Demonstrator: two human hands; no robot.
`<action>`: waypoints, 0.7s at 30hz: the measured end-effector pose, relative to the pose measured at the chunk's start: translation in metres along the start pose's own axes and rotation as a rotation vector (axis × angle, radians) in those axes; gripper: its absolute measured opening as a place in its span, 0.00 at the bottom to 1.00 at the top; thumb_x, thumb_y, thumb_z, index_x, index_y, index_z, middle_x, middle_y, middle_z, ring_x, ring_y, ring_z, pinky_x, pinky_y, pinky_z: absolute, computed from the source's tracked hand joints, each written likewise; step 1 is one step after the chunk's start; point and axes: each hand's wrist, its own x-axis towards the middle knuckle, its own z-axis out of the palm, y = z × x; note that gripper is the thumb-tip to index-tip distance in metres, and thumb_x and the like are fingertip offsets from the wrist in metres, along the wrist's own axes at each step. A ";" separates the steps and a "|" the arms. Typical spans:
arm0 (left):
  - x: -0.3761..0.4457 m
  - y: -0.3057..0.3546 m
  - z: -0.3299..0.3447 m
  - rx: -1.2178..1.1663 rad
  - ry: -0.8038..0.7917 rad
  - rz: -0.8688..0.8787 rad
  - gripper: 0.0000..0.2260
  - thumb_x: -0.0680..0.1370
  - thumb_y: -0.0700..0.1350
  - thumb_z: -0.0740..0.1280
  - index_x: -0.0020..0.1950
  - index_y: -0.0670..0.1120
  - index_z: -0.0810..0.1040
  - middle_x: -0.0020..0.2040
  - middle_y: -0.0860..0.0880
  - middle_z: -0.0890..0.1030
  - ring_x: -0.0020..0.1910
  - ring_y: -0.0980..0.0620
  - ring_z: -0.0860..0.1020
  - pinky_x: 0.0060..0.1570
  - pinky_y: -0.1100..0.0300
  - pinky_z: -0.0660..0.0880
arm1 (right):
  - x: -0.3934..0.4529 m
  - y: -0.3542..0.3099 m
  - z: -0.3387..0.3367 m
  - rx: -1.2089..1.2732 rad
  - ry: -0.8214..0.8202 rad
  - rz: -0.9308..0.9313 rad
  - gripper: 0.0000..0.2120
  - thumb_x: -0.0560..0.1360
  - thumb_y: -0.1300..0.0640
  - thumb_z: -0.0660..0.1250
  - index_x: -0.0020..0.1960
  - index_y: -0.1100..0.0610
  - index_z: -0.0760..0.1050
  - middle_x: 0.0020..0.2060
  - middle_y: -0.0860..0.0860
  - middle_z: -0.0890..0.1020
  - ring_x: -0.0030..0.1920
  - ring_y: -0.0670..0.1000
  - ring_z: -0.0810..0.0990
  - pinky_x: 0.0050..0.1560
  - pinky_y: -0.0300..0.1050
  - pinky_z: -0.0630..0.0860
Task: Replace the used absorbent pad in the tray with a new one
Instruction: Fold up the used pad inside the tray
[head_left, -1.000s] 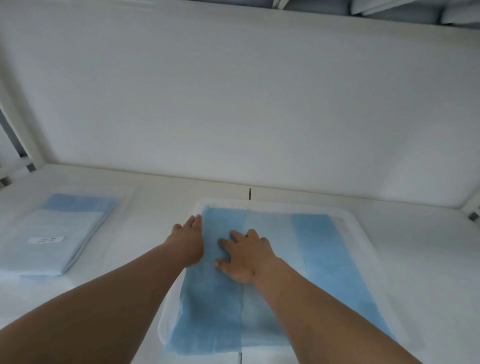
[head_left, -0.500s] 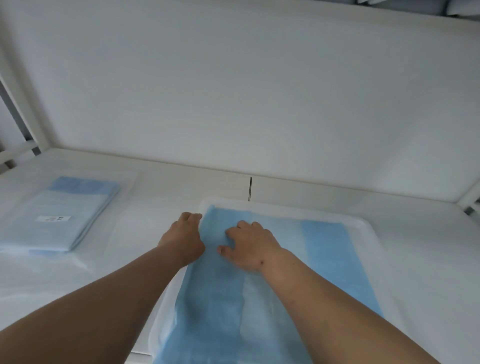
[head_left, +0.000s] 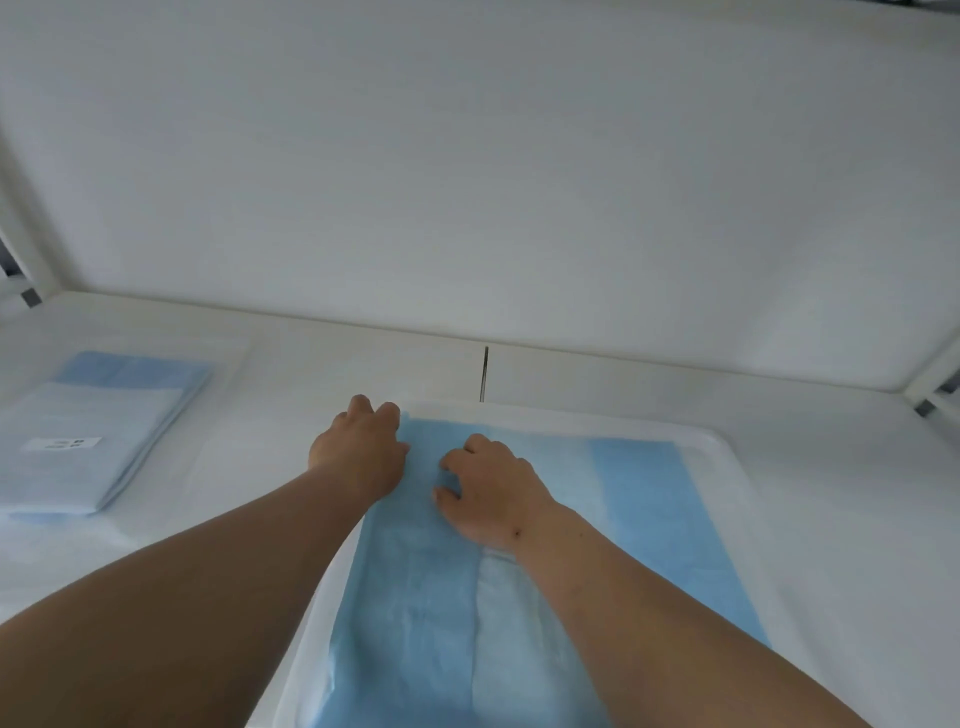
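Note:
A blue absorbent pad (head_left: 639, 499) lies spread in a shallow white tray (head_left: 730, 449) on the white table. My left hand (head_left: 358, 452) is at the pad's far left corner, its fingers curled over the pad's edge by the tray rim. My right hand (head_left: 493, 488) sits on the pad just to the right, with bent fingers and thumb pinching the fabric. Both forearms reach in from the bottom and hide part of the pad.
A packet of folded blue pads (head_left: 98, 431) with a white label lies on the table at the left. A white back wall (head_left: 493, 182) rises close behind the tray. White frame posts stand at the far left and far right corners.
The fingers of both hands went from lying fairly flat on the pad to curled on it. My left hand has shifted a little toward the pad's far corner.

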 end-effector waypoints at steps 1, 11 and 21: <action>0.003 0.001 0.001 0.010 0.008 0.007 0.10 0.78 0.51 0.61 0.57 0.49 0.71 0.57 0.47 0.68 0.56 0.45 0.73 0.50 0.49 0.74 | 0.003 0.000 -0.001 0.006 -0.003 0.006 0.18 0.78 0.46 0.57 0.63 0.53 0.73 0.58 0.52 0.73 0.60 0.56 0.72 0.60 0.54 0.70; 0.022 0.010 0.005 0.145 0.024 0.079 0.09 0.75 0.37 0.57 0.53 0.44 0.73 0.54 0.47 0.69 0.52 0.46 0.75 0.44 0.53 0.73 | 0.026 0.006 -0.005 0.077 -0.022 0.015 0.18 0.79 0.51 0.58 0.66 0.54 0.72 0.62 0.54 0.71 0.63 0.56 0.72 0.62 0.52 0.71; 0.040 -0.014 0.000 -0.393 -0.045 -0.131 0.09 0.78 0.47 0.61 0.48 0.42 0.76 0.49 0.41 0.79 0.46 0.42 0.76 0.42 0.58 0.67 | 0.031 0.008 0.007 -0.116 -0.065 -0.008 0.27 0.78 0.40 0.54 0.75 0.46 0.59 0.77 0.51 0.56 0.76 0.56 0.52 0.73 0.56 0.56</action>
